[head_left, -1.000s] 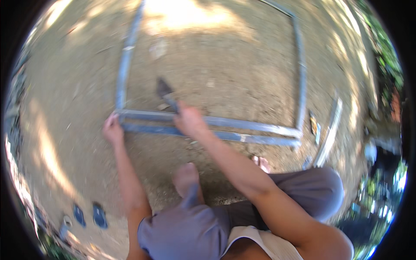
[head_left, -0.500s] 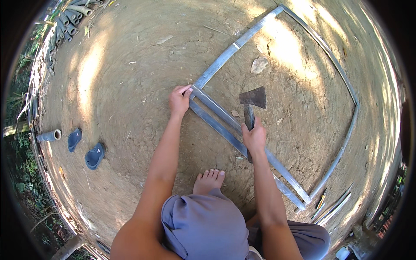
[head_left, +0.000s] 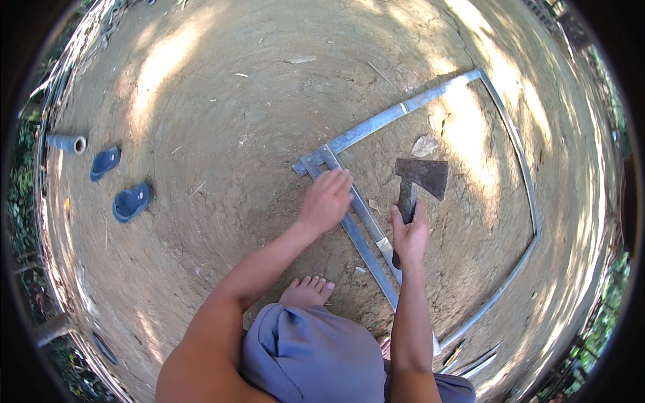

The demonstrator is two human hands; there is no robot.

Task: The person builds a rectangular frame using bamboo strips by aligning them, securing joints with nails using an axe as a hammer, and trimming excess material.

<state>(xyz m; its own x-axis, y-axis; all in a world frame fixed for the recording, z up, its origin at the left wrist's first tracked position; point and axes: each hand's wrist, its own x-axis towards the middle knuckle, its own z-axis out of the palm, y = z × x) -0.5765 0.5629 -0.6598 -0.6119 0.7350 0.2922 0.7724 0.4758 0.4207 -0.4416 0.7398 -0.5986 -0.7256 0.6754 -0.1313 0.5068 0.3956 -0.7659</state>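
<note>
My right hand (head_left: 411,236) is wrapped round the wooden handle of a hatchet (head_left: 423,176), its dark metal head pointing away from me. My left hand (head_left: 327,199) lies over two long grey split bamboo strips, fingers stretched out; whether it touches them I cannot tell. The inner bamboo strip (head_left: 363,211) passes under the fingers and runs down behind the right forearm. Beside it lies the outer bamboo strip (head_left: 371,257). Both meet a far bamboo strip (head_left: 376,123) at the left corner of a large frame laid on the ground.
The frame's right side is a thin bent strip (head_left: 514,139). Inside it lies a dry leaf (head_left: 424,145). Two dark sandals (head_left: 132,202) and a bamboo tube (head_left: 66,144) are at left. Thin slats (head_left: 480,361) lie at lower right. My bare foot (head_left: 307,291) rests near the strips.
My left hand has let go of the strips' left corner and moved toward me and right along them. The hatchet stays in my right hand. The view has shifted.
</note>
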